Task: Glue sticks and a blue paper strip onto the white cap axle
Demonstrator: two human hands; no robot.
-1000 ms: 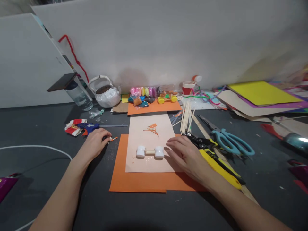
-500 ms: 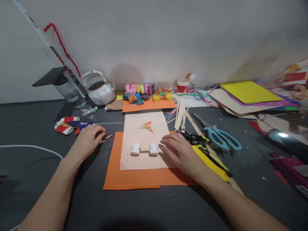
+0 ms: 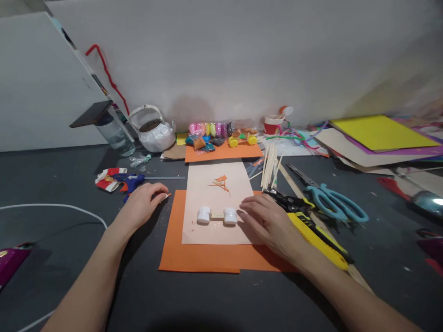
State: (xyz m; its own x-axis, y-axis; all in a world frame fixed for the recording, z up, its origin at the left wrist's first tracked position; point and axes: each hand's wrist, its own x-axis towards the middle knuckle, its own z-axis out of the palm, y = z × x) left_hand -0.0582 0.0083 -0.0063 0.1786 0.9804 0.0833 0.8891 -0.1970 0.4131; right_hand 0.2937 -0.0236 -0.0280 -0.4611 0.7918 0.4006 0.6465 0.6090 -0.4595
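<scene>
On white paper (image 3: 221,235) lies a small model with two white rounded ends (image 3: 203,215) joined by pale sticks (image 3: 217,215). My right hand (image 3: 268,219) rests flat beside its right end, fingers stretched out and holding nothing. My left hand (image 3: 141,200) is on the dark table left of the paper. Thumb and forefinger close around a short orange-tipped stick (image 3: 169,195), mostly hidden by the fingertips. Just behind this hand is a blue glue gun (image 3: 134,180). Farther up the paper lie thin orange scraps (image 3: 220,182).
Orange sheets (image 3: 200,258) lie under the white paper. To the right are wooden sticks (image 3: 269,166), pliers (image 3: 289,200), a yellow cutter (image 3: 318,240) and blue-handled scissors (image 3: 335,203). Clay packets (image 3: 207,131), a silver basket (image 3: 155,136) and a water bottle (image 3: 116,136) stand behind.
My left hand has moved slightly right, its fingertips coming over the short orange-tipped stick. My right hand stays beside the white model. The whole view has shifted a little to the left.
</scene>
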